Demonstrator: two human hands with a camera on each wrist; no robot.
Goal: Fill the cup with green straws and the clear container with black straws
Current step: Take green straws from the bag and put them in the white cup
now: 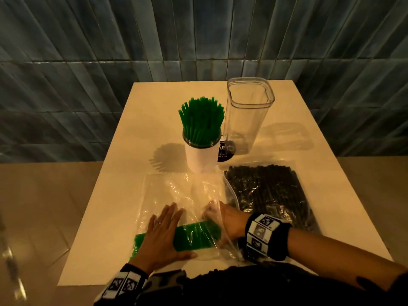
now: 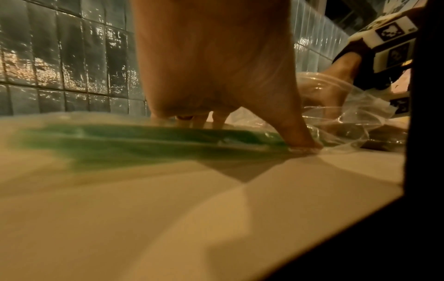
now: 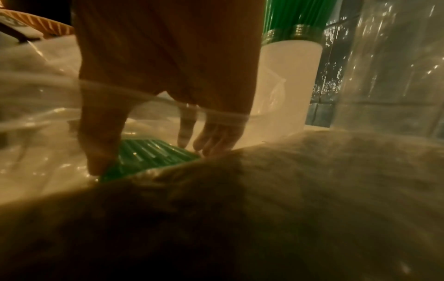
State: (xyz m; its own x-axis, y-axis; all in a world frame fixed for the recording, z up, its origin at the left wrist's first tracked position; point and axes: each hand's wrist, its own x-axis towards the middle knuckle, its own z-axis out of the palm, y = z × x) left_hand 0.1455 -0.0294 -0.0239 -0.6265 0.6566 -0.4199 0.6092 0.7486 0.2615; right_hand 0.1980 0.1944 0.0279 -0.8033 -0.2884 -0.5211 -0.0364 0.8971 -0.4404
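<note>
**Op:** While my right hand (image 1: pixel 229 219) is inside the mouth of the clear bag (image 1: pixel 176 195), I read its fingers (image 3: pixel 211 138) as loosely spread, tips down at the end of the loose green straws (image 1: pixel 198 234). Thumb sits on the near side of that bundle, the rest on the far side. Bracketing it, not clamped as far as I can see.

**Rev:** Left?

**Op:** Left hand (image 1: pixel 163 233) lies flat on top of the bag, fingers straight and slightly fanned, pressing plastic and straws to the table (image 1: pixel 141 102). Holding the bag steady, I'd say.

**Rev:** Progress?

**Op:** Cup (image 1: pixel 201 155) stands just beyond the bag with a dense fan of green straws upright in it. Looks mostly full. One flat layer of green is left in the bag, along the near edge.

**Rev:** Black side?

**Op:** Not started. Clear container (image 1: pixel 249 113) stands just right of the cup; I see no straws in it. Black straws (image 1: pixel 269 195) lie in their own bag, to the right of the green one, under my right forearm. Can't tell if that bag is open.

**Rev:** So roughly?

**Op:** My estimate: green nearly done, black all to go. Under half overall.
</note>
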